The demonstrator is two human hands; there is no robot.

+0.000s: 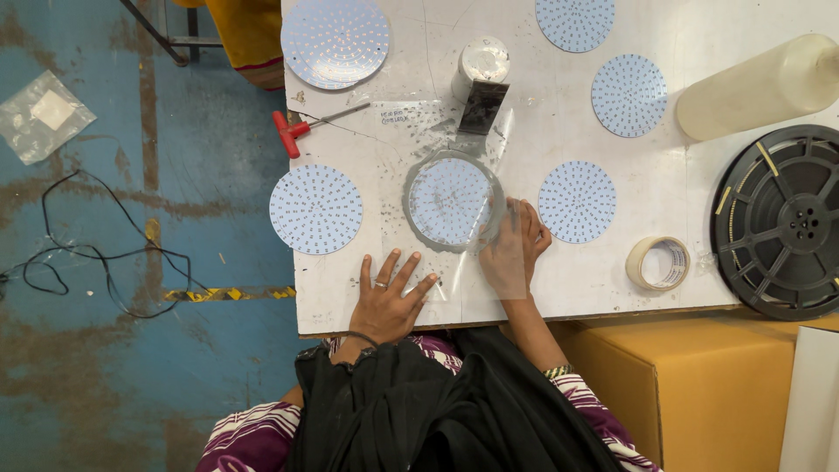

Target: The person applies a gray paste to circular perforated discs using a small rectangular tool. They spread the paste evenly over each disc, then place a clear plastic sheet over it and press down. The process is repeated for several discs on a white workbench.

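My right hand (514, 249) touches the round disc (452, 201) lying just left of its pressed-together fingers, while my left hand (389, 297) rests spread flat below.

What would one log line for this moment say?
left hand: flat on white table | right hand: under clear film, at round board edge | tape roll: untouched

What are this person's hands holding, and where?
Right hand presses the clear film at the right edge of the round board; left hand lies flat on the table, grasping nothing.
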